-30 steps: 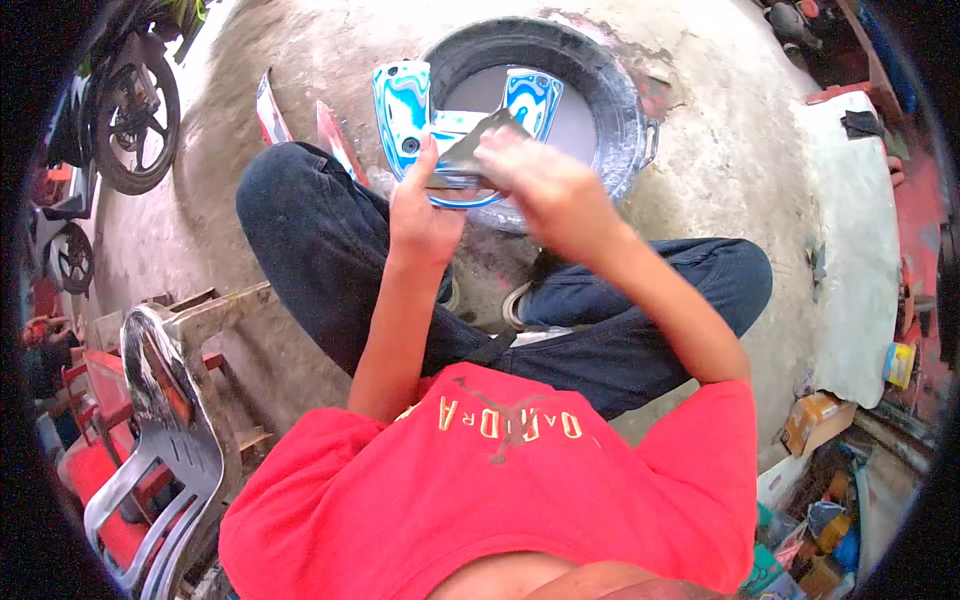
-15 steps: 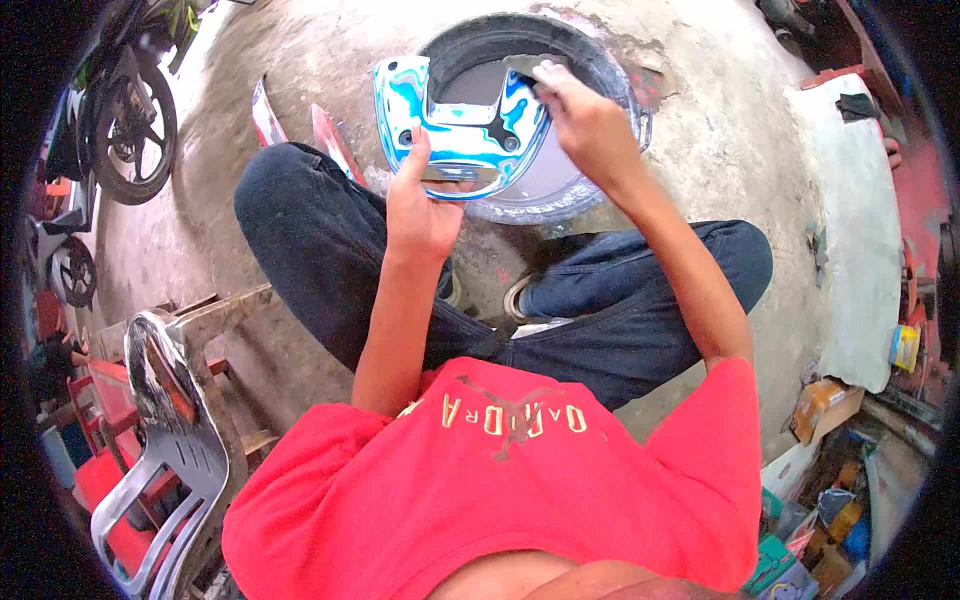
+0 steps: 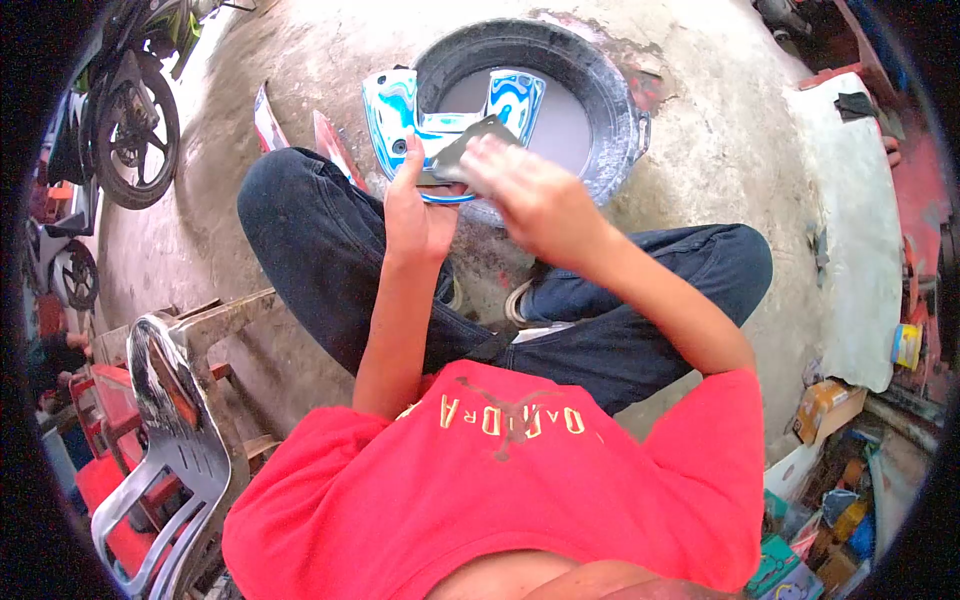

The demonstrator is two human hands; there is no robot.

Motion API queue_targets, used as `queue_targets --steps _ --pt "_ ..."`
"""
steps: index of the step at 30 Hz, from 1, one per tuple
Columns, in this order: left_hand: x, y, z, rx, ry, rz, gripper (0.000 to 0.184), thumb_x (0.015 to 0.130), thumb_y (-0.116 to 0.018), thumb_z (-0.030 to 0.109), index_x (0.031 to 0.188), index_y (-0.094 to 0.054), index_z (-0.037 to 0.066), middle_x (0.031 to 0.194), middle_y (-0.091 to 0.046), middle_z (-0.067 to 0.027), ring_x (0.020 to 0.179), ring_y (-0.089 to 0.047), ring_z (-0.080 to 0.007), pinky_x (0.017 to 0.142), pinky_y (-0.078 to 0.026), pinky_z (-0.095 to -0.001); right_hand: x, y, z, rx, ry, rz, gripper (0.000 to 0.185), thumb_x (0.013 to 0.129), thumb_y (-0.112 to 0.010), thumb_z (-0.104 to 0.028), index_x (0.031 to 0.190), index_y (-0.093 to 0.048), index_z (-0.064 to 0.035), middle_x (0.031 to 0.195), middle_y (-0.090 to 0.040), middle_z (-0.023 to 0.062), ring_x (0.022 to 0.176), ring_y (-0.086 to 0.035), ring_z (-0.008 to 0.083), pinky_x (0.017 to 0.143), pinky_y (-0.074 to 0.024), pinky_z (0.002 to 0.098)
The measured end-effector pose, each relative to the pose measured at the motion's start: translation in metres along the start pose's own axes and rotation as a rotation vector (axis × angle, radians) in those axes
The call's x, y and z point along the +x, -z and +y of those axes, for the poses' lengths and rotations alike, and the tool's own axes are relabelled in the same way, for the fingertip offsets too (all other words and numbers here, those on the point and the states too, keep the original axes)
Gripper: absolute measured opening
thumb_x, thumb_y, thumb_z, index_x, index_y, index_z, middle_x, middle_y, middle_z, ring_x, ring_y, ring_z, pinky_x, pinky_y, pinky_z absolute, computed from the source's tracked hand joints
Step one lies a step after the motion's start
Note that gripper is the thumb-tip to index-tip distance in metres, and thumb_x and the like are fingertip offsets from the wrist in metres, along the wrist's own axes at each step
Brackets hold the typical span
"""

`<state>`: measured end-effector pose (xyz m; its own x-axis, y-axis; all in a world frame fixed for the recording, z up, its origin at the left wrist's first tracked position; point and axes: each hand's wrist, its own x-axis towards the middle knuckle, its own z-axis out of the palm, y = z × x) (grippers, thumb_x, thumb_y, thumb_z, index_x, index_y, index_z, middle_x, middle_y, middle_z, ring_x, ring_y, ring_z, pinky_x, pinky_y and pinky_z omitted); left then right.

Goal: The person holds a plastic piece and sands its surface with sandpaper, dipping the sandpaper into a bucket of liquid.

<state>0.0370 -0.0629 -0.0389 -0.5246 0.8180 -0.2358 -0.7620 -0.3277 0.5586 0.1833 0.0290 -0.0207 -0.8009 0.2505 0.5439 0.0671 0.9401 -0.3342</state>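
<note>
My left hand (image 3: pixel 418 215) is closed on the lower edge of a U-shaped blue-and-white plastic panel (image 3: pixel 392 105), thumb on its face and fingers underneath. The panel has small round holes and two upright arms. My right hand (image 3: pixel 520 190), slightly blurred, presses a dark grey sheet of sandpaper (image 3: pixel 470 145) against the panel's lower middle. Hand and sheet cover much of that part. Behind and below the panel stands a round black basin (image 3: pixel 620 110) holding cloudy greyish water (image 3: pixel 567 120).
Two red-and-white panels (image 3: pixel 335 145) lie on the concrete floor left of the basin. A motorcycle wheel (image 3: pixel 135 130) is at upper left. A worn plastic chair (image 3: pixel 195 450) stands at lower left. At right are a white sheet (image 3: pixel 845 220) and a cardboard box (image 3: pixel 832 408).
My right hand has moved with the sandpaper from the panel's upper right arm down and left to its lower middle. The panel has shifted slightly left in my left hand.
</note>
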Motion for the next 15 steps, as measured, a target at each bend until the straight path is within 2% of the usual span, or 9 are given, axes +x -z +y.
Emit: queue_targets --steps 2,4,6,7,8,10,12,15 --pt "0.002 0.002 -0.001 -0.062 0.011 -0.049 0.036 0.102 -0.056 0.024 0.133 -0.050 0.008 0.123 -0.063 -0.0099 0.112 -0.063 -0.0271 0.096 -0.051 -0.0490 0.002 -0.001 0.015 0.029 0.071 0.031 0.031 0.088 -0.058 -0.007 0.117 -0.065 -0.0032 0.121 -0.067 0.0190 0.113 -0.066 0.0310 0.097 -0.0528 0.0398" --pt "-0.003 -0.003 0.002 0.016 -0.009 -0.009 0.036 0.102 -0.056 0.024 0.134 -0.049 0.009 0.121 -0.064 -0.0104 0.112 -0.062 -0.0273 0.096 -0.050 -0.0482 0.010 0.006 0.048 -0.047 -0.115 0.046 0.033 0.091 -0.061 -0.008 0.124 -0.064 -0.0052 0.123 -0.066 0.0173 0.119 -0.063 0.0305 0.100 -0.0513 0.0388" --pt "-0.009 -0.014 0.002 0.026 0.012 0.037 0.036 0.102 -0.056 0.023 0.135 -0.049 0.009 0.120 -0.064 -0.0106 0.112 -0.063 -0.0269 0.096 -0.051 -0.0470 0.017 0.018 0.060 -0.021 -0.421 -0.039 0.026 0.095 -0.057 -0.010 0.119 -0.066 -0.0050 0.122 -0.067 0.0171 0.114 -0.065 0.0295 0.094 -0.0540 0.0385" --pt "-0.008 -0.015 0.002 0.062 0.009 0.052 0.032 0.105 -0.050 0.028 0.130 -0.053 0.007 0.122 -0.064 -0.0126 0.111 -0.064 -0.0267 0.096 -0.051 -0.0460 0.012 0.011 0.058 -0.057 -0.275 0.015 0.027 0.094 -0.057 -0.009 0.120 -0.065 -0.0051 0.123 -0.066 0.0171 0.115 -0.065 0.0298 0.095 -0.0537 0.0387" --pt "-0.006 -0.014 0.001 0.055 0.000 0.030 0.032 0.105 -0.050 0.028 0.129 -0.053 0.007 0.122 -0.064 -0.0125 0.111 -0.064 -0.0265 0.096 -0.052 -0.0459 0.005 0.001 0.053 -0.094 -0.126 0.066 0.029 0.093 -0.058 -0.008 0.121 -0.065 -0.0053 0.124 -0.066 0.0170 0.115 -0.065 0.0301 0.095 -0.0534 0.0390" --pt "-0.002 -0.003 -0.001 0.040 -0.022 -0.001 0.032 0.105 -0.050 0.028 0.129 -0.054 0.007 0.122 -0.064 -0.0123 0.110 -0.064 -0.0262 0.095 -0.052 -0.0457 0.000 -0.002 0.011 -0.035 -0.022 0.001 0.038 0.087 -0.060 -0.004 0.125 -0.063 -0.0051 0.126 -0.065 0.0168 0.120 -0.062 0.0311 0.102 -0.0502 0.0400" --pt "0.002 0.002 -0.002 0.016 -0.034 -0.030 0.032 0.105 -0.051 0.028 0.128 -0.055 0.007 0.120 -0.065 -0.0121 0.110 -0.065 -0.0258 0.095 -0.052 -0.0459 0.001 -0.002 0.000 -0.027 0.077 0.020 0.035 0.088 -0.056 -0.009 0.121 -0.062 -0.0040 0.124 -0.065 0.0190 0.116 -0.064 0.0320 0.099 -0.0518 0.0414" --pt "-0.006 -0.008 0.000 0.040 -0.002 0.005 0.030 0.105 -0.051 0.028 0.127 -0.055 0.008 0.119 -0.065 -0.0110 0.109 -0.065 -0.0251 0.095 -0.052 -0.0457 0.009 0.000 0.053 -0.096 -0.061 0.084 0.030 0.088 -0.057 -0.011 0.116 -0.064 -0.0026 0.118 -0.067 0.0177 0.110 -0.066 0.0310 0.091 -0.0545 0.0387"
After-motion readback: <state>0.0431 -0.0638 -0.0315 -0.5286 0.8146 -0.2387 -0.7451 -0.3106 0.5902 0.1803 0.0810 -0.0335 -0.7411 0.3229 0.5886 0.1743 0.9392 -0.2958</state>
